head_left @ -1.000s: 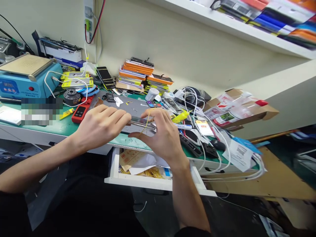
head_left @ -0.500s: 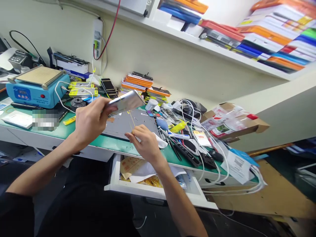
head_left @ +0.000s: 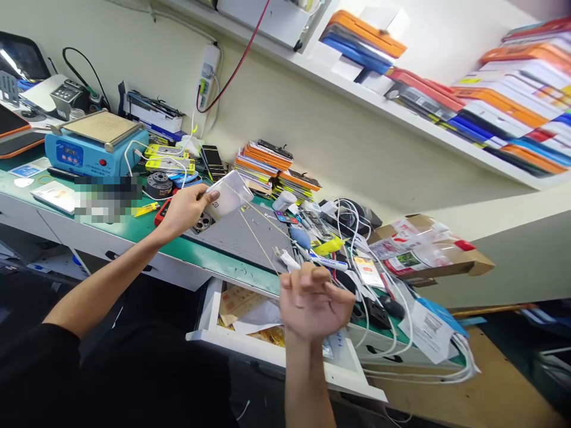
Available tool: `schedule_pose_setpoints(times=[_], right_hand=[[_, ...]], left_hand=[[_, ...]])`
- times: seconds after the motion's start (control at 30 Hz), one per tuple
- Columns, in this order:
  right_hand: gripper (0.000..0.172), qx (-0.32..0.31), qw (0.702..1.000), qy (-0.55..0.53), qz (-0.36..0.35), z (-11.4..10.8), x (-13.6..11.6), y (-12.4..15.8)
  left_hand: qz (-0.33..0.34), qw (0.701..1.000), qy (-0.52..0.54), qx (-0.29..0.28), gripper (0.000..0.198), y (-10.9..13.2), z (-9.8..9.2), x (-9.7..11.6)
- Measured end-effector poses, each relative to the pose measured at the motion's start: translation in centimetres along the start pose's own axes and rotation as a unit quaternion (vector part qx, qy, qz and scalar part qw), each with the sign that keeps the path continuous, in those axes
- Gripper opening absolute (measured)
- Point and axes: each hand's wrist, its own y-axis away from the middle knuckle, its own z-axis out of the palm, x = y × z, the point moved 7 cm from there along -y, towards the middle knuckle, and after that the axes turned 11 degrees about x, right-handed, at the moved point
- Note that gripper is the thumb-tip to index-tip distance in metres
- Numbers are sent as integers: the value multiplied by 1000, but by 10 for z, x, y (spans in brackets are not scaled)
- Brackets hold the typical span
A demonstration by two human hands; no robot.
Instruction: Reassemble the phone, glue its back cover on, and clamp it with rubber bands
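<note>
My left hand grips a smartphone by its camera end, the pale back turned toward me, above a dark grey work mat. A thin yellowish rubber band runs from the phone, pulled long in two strands. My right hand holds the band's other end, palm up with fingers curled, over the near edge of the bench. How the band sits in those fingers is partly hidden. Below is a pulled-out white drawer with papers and a heap of yellow rubber bands.
A blue heating machine stands at the left of the green bench. Small tools, a blue air blower and white cables crowd the right side. Beyond them is a cardboard box. A shelf of boxes hangs above.
My right hand has moved right and nearer, turning palm up and stretching the rubber band much longer. The phone has tilted so more of its back shows. The camera view has shifted.
</note>
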Motion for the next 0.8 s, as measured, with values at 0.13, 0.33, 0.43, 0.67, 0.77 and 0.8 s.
schedule_pose_setpoints(times=[0.13, 0.33, 0.43, 0.67, 0.77, 0.8], right_hand=[[63, 159, 956, -235, 67, -15, 18, 3], [84, 9, 528, -829, 183, 37, 30, 27], [102, 49, 520, -827, 208, 34, 43, 31], [103, 29, 992, 118, -38, 20, 32, -4], [86, -34, 944, 302, -128, 35, 17, -8], [77, -52, 921, 356, -150, 41, 12, -8]], left_hand=[[-4, 999, 42, -17, 40, 7, 14, -1], [35, 995, 82, 35, 46, 21, 29, 13], [97, 990, 65, 78, 43, 35, 23, 30], [497, 859, -122, 22, 17, 77, 11, 87], [594, 781, -195, 2, 23, 80, 4, 95], [606, 769, -205, -13, 25, 79, 2, 96]])
